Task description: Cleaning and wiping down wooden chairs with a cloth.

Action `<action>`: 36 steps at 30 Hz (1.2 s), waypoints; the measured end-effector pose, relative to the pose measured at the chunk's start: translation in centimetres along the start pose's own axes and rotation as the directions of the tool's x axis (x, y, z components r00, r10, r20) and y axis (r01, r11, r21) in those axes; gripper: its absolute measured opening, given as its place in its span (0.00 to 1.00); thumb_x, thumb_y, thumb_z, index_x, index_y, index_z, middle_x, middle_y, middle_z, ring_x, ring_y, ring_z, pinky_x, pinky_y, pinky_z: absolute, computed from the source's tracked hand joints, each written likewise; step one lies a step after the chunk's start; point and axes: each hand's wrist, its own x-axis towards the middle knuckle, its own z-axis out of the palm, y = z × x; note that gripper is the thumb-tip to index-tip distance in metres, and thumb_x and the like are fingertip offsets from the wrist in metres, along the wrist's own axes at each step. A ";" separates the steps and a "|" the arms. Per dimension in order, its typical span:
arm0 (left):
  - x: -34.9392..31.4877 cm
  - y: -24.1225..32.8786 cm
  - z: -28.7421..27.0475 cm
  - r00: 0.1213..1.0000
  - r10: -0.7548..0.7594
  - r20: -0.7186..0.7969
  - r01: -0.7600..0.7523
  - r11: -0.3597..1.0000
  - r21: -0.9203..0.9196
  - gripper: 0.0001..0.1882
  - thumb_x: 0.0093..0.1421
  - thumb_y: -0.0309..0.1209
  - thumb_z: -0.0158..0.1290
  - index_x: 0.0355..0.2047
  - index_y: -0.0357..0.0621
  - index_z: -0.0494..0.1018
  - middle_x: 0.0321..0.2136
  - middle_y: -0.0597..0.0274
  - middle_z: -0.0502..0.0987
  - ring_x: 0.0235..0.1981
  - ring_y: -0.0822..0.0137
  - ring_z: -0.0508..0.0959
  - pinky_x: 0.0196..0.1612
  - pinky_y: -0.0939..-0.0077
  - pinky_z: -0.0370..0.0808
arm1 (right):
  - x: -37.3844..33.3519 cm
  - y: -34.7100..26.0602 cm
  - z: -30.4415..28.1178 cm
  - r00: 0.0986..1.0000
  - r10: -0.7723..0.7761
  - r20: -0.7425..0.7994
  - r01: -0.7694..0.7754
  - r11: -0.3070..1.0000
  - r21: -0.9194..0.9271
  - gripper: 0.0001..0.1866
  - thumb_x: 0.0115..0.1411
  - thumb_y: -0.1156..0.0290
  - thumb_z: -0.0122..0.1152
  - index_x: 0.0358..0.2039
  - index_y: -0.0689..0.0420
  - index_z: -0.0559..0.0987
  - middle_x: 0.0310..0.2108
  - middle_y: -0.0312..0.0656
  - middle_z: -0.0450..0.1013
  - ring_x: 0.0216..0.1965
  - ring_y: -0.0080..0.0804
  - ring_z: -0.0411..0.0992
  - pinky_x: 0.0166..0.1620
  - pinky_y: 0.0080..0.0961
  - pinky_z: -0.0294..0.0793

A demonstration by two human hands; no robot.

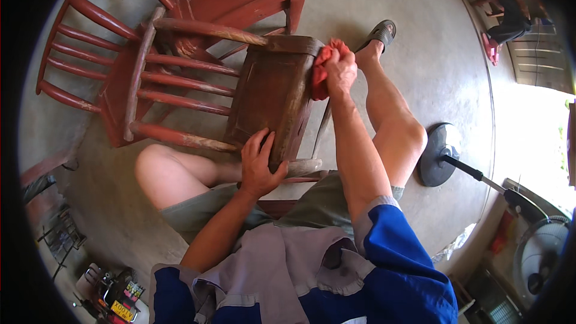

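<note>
The worn dark-brown wooden chair with a spindle back is tipped over between the person's bare knees, its back rails reaching left and its seat edge facing right. On the back's side it is hemmed in: 2 glossy red wooden chairs, 1 at the top and 1 at the left, sit behind the spindles and overlap them in view. Wider room lies at upper right, where the grey concrete floor stretches past the dark sandal; lower down, the round black fan base is just beside the right knee. The right hand is closed around a crumpled red cloth, pressed to the seat's far corner. The left hand is loosely spread over the near corner, fingers on the panel, thumb apart along the edge.
</note>
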 end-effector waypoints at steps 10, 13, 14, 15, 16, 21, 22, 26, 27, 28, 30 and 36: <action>0.1 0.0 -0.5 1.000 -0.012 0.007 0.012 1.000 0.008 0.39 0.49 0.35 0.62 0.62 0.33 0.66 0.61 0.43 0.64 0.62 0.43 0.64 0.64 0.51 0.61 | 5.5 10.2 2.0 0.974 0.227 0.011 -0.226 0.971 -0.084 0.21 0.62 0.53 0.60 0.44 0.60 0.80 0.42 0.61 0.79 0.48 0.56 0.78 0.54 0.43 0.75; 0.2 0.2 -0.3 1.000 0.009 0.004 -0.009 1.000 -0.003 0.39 0.49 0.35 0.62 0.62 0.33 0.66 0.61 0.43 0.64 0.62 0.43 0.65 0.64 0.51 0.62 | 5.5 10.4 1.5 0.989 0.139 0.052 -0.134 0.987 -0.089 0.19 0.63 0.55 0.59 0.45 0.57 0.83 0.43 0.61 0.78 0.49 0.56 0.77 0.55 0.42 0.74; 0.5 0.3 0.0 1.000 0.022 -0.006 -0.022 0.999 -0.025 0.39 0.49 0.35 0.62 0.62 0.33 0.67 0.61 0.43 0.65 0.62 0.43 0.65 0.64 0.51 0.62 | 5.5 10.5 1.1 0.997 0.070 0.029 -0.065 0.988 -0.138 0.18 0.65 0.55 0.57 0.44 0.54 0.84 0.40 0.61 0.78 0.45 0.58 0.77 0.50 0.47 0.76; 0.4 0.1 0.0 1.000 0.021 -0.014 -0.021 0.999 -0.034 0.39 0.48 0.35 0.62 0.61 0.34 0.67 0.61 0.44 0.65 0.62 0.43 0.65 0.64 0.51 0.62 | 4.5 9.4 1.5 0.997 0.066 0.030 -0.061 0.989 -0.136 0.18 0.65 0.55 0.57 0.44 0.54 0.84 0.40 0.61 0.78 0.45 0.58 0.77 0.50 0.47 0.76; 0.3 0.0 -0.1 1.000 0.018 -0.018 -0.019 0.999 -0.030 0.39 0.48 0.35 0.62 0.61 0.34 0.67 0.61 0.44 0.65 0.62 0.43 0.65 0.64 0.51 0.62 | 3.2 7.5 1.8 0.998 -0.039 -0.041 0.034 0.993 -0.110 0.18 0.65 0.56 0.57 0.43 0.55 0.84 0.40 0.61 0.77 0.45 0.59 0.76 0.49 0.48 0.76; -0.3 -0.4 -0.3 0.999 -0.025 -0.028 0.025 1.000 -0.012 0.39 0.48 0.35 0.62 0.61 0.34 0.67 0.61 0.45 0.65 0.62 0.44 0.64 0.65 0.51 0.61 | -2.1 -3.3 -0.2 0.940 -0.340 -0.017 0.340 0.939 0.038 0.15 0.64 0.60 0.57 0.40 0.58 0.81 0.40 0.60 0.73 0.41 0.60 0.74 0.47 0.49 0.76; -0.1 -0.3 -0.2 1.000 -0.012 -0.025 0.012 1.000 -0.019 0.39 0.48 0.35 0.62 0.61 0.34 0.67 0.61 0.45 0.65 0.62 0.44 0.64 0.65 0.51 0.61 | -2.6 -4.4 -0.7 0.897 -0.437 -0.071 0.442 0.893 0.083 0.15 0.63 0.60 0.59 0.42 0.58 0.80 0.39 0.59 0.73 0.40 0.59 0.74 0.45 0.50 0.76; -0.4 -0.3 -0.5 0.999 -0.037 0.001 0.037 0.999 -0.003 0.39 0.48 0.35 0.62 0.61 0.34 0.67 0.62 0.44 0.65 0.62 0.43 0.64 0.65 0.51 0.61 | -3.5 -6.6 -1.3 0.911 -0.413 0.004 0.412 0.908 0.077 0.14 0.63 0.61 0.59 0.42 0.57 0.79 0.40 0.59 0.73 0.37 0.60 0.74 0.41 0.50 0.77; -0.1 -0.1 -0.3 1.000 -0.024 0.000 0.024 1.000 -0.009 0.39 0.48 0.35 0.62 0.61 0.33 0.67 0.62 0.43 0.64 0.62 0.43 0.64 0.65 0.51 0.61 | -2.5 -5.6 -1.2 0.918 -0.392 -0.050 0.395 0.917 0.054 0.14 0.63 0.61 0.58 0.42 0.57 0.79 0.40 0.59 0.73 0.37 0.60 0.75 0.41 0.50 0.77; 0.0 0.1 -0.2 1.000 -0.022 0.007 0.022 1.000 -0.009 0.39 0.48 0.35 0.62 0.61 0.33 0.67 0.62 0.43 0.64 0.62 0.43 0.64 0.65 0.51 0.61 | -1.7 -4.4 -0.6 0.924 -0.371 -0.096 0.375 0.926 0.036 0.15 0.63 0.60 0.57 0.42 0.57 0.79 0.41 0.58 0.73 0.37 0.60 0.75 0.41 0.50 0.77; 0.2 0.2 0.0 1.000 -0.021 0.012 0.022 1.000 -0.012 0.39 0.48 0.35 0.62 0.61 0.33 0.67 0.61 0.43 0.64 0.62 0.43 0.64 0.64 0.50 0.61 | -0.1 -1.4 0.0 0.973 -0.214 -0.090 0.212 0.977 -0.033 0.16 0.64 0.57 0.56 0.41 0.57 0.80 0.41 0.58 0.73 0.41 0.60 0.75 0.44 0.50 0.77; 0.2 -0.2 -0.5 1.000 -0.024 0.001 0.024 1.000 -0.006 0.39 0.48 0.36 0.62 0.60 0.33 0.68 0.61 0.43 0.65 0.61 0.43 0.65 0.64 0.50 0.61 | 3.7 7.0 2.1 0.991 0.127 -0.029 -0.131 0.973 -0.189 0.21 0.64 0.53 0.53 0.40 0.60 0.81 0.45 0.60 0.75 0.47 0.60 0.74 0.51 0.49 0.75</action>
